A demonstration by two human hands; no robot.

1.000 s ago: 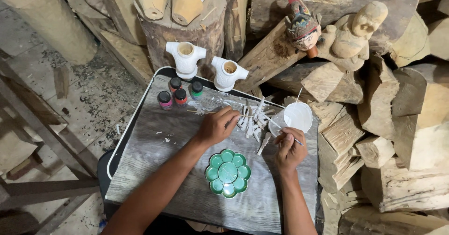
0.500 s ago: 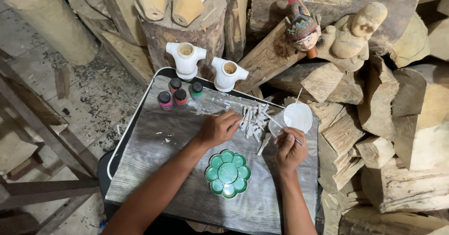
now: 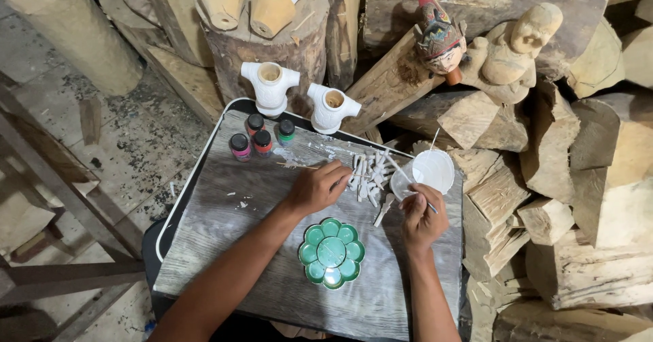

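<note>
Two hands work over a grey wood-grain board (image 3: pixel 224 247) set among stacked split logs (image 3: pixel 585 178). The left hand (image 3: pixel 317 187) has its fingers curled down, pinching at one piece in a loose heap of small white-painted carved wooden pieces (image 3: pixel 371 175) that lies near the board's far edge. The right hand (image 3: pixel 422 218) is closed in a pinch around a thin brush handle (image 3: pixel 426 204), and it sits just beside a small clear cup of white paint (image 3: pixel 430 171) near the board's right edge, with another thin stick standing in the cup. The likeliest mishap, as I judge it, is that cup: it is light, close to the edge, and either wrist could knock it over onto the logs. Pulling one piece from the heap could also drag its neighbours, smearing any wet paint or flicking pieces off the board. Four small dark-capped paint bottles (image 3: pixel 262 136) stand close together just beyond the left hand and could topple if the forearm swings. A green flower-shaped palette (image 3: pixel 332 253) lies between the forearms and looks empty of paint. Two white carved wooden torsos (image 3: pixel 299 97) stand at the board's far rim.
</note>
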